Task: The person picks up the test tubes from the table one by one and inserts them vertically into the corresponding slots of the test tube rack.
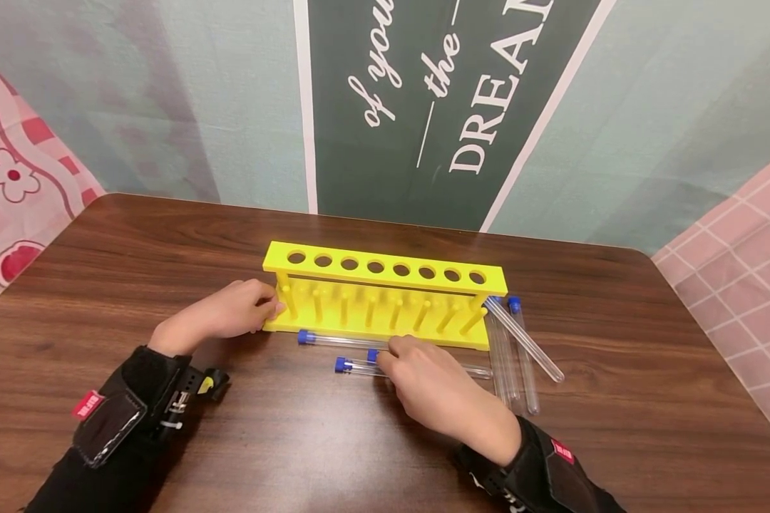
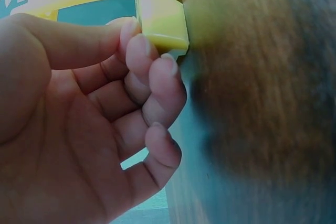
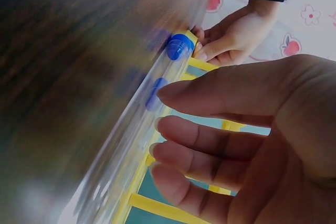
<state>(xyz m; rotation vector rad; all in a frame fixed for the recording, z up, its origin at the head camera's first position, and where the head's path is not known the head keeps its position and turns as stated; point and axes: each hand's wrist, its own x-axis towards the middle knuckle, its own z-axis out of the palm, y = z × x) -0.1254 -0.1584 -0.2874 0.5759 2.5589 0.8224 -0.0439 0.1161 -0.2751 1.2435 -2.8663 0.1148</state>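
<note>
A yellow test tube rack (image 1: 388,268) stands upright, its top row of holes bare. My left hand (image 1: 236,311) pinches the left end of its base between thumb and fingertips; the left wrist view shows the yellow corner (image 2: 167,41) at those fingers. In front of the rack lie capped clear test tubes (image 1: 343,341) with blue caps (image 1: 341,365). Over these tubes hovers my right hand (image 1: 433,385), hiding their middles. In the right wrist view its thumb (image 3: 210,94) and fingers are bent loosely and spread apart, thumb tip right by a blue cap (image 3: 156,94).
Several more test tubes (image 1: 527,363) lie by the rack's right end, one slanting (image 1: 529,342) across the others. All stands on a dark wooden table (image 1: 263,442). Behind its far edge hangs a printed cloth (image 1: 244,107).
</note>
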